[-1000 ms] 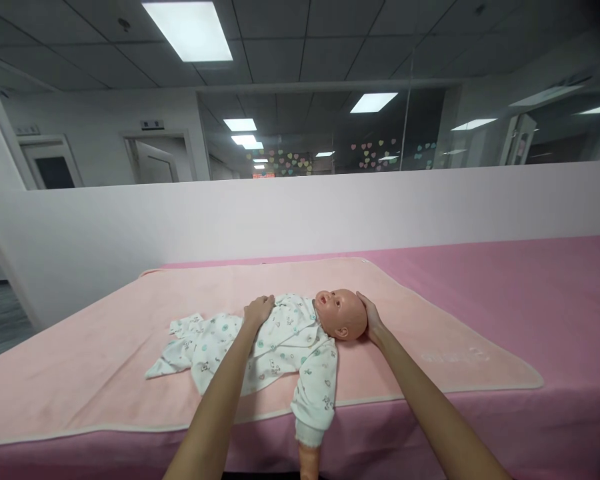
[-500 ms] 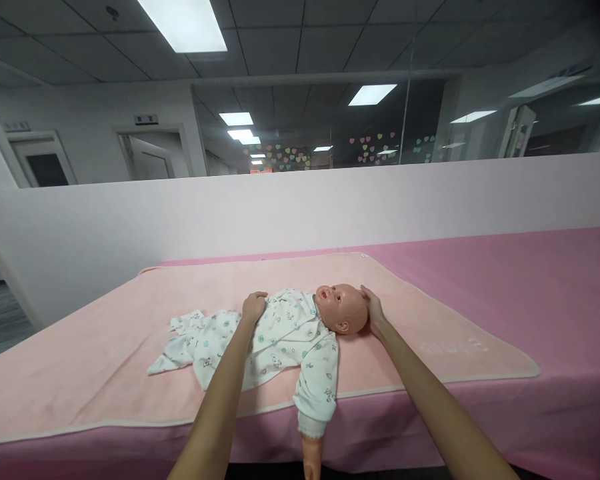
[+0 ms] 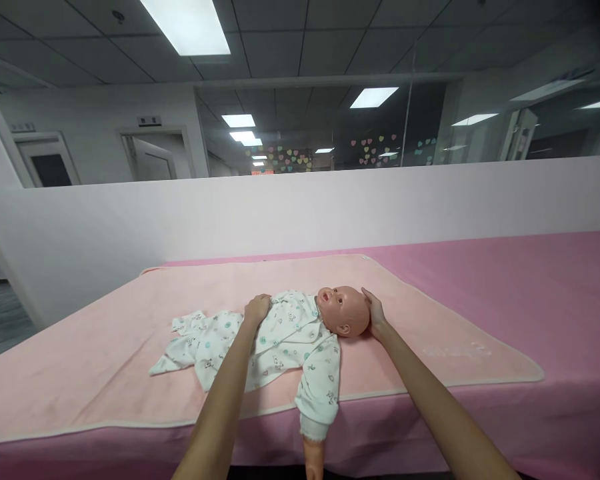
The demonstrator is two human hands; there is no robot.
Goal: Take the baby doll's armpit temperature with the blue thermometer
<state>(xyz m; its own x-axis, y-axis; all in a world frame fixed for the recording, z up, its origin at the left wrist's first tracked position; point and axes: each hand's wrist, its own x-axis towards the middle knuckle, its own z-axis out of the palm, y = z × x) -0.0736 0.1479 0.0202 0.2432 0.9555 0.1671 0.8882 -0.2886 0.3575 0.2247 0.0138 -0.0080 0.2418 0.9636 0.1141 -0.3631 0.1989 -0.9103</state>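
Observation:
A baby doll [image 3: 345, 312] lies on its back, its head to the right and its mouth open. It wears a white patterned outfit [image 3: 280, 337], whose empty-looking legs spread flat to the left. One sleeved arm hangs over the near edge, with the doll's hand cut off by the frame. My left hand [image 3: 257, 309] is closed over the far side of the doll's waist, its fingertips partly hidden. Cupped against the crown of the head is my right hand [image 3: 375, 311], thumb on the far side and the other fingers mostly hidden behind the head.
Under the doll is a peach blanket [image 3: 120, 347] with a pale border, spread over a pink sheet [image 3: 545, 293]. A low white wall [image 3: 300, 213] runs along the back, with glass [image 3: 325, 127] above it. Grey floor [image 3: 3, 320] shows at the far left.
The whole view has shifted very slightly. Both hands keep their places on the doll, which lies as before.

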